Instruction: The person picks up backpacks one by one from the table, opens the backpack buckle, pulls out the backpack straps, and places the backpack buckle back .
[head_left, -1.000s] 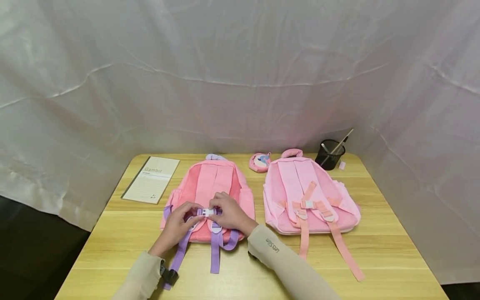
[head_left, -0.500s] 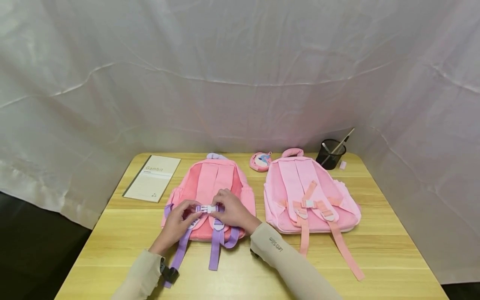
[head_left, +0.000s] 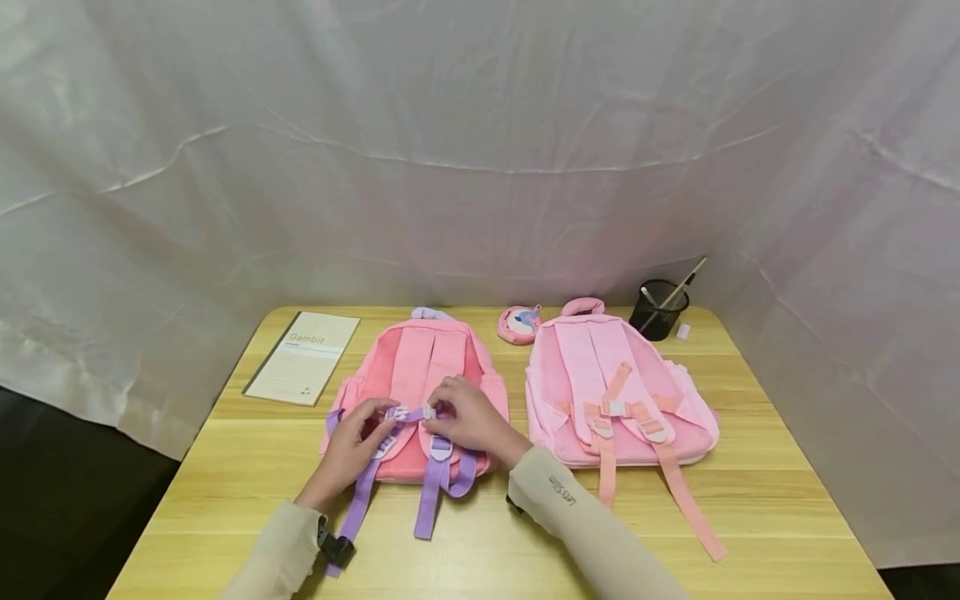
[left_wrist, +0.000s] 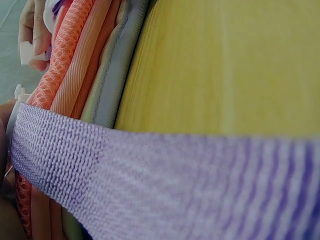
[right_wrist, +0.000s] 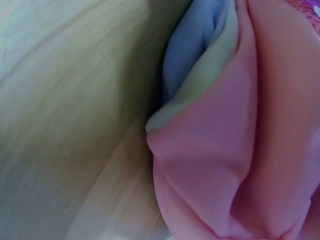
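Note:
The coral-pink backpack [head_left: 431, 362] lies strap side up on the table. Over its lower middle, my left hand [head_left: 348, 450] pinches one white buckle half [head_left: 399, 413] on purple webbing. My right hand [head_left: 476, 425] pinches the other white half [head_left: 429, 412], a short way to the right, with purple webbing visible between them. In the left wrist view a purple strap [left_wrist: 100, 170] crosses close to the camera, and fingers [left_wrist: 41, 37] hold a white buckle part [left_wrist: 31, 54] beyond the bag's edge. The right wrist view shows only the bag's pink side [right_wrist: 215, 150] and the table.
A lighter pink backpack [head_left: 555, 400] with peach straps lies to the right. Behind are a small round pink pouch [head_left: 519, 324], a black mesh pen cup [head_left: 658, 312] and an eraser [head_left: 683, 332]. A notebook [head_left: 303, 358] lies at the back left.
The white buckle halves, joined or partly joined earlier, now stand apart in my two hands. My right hand has shifted slightly right.

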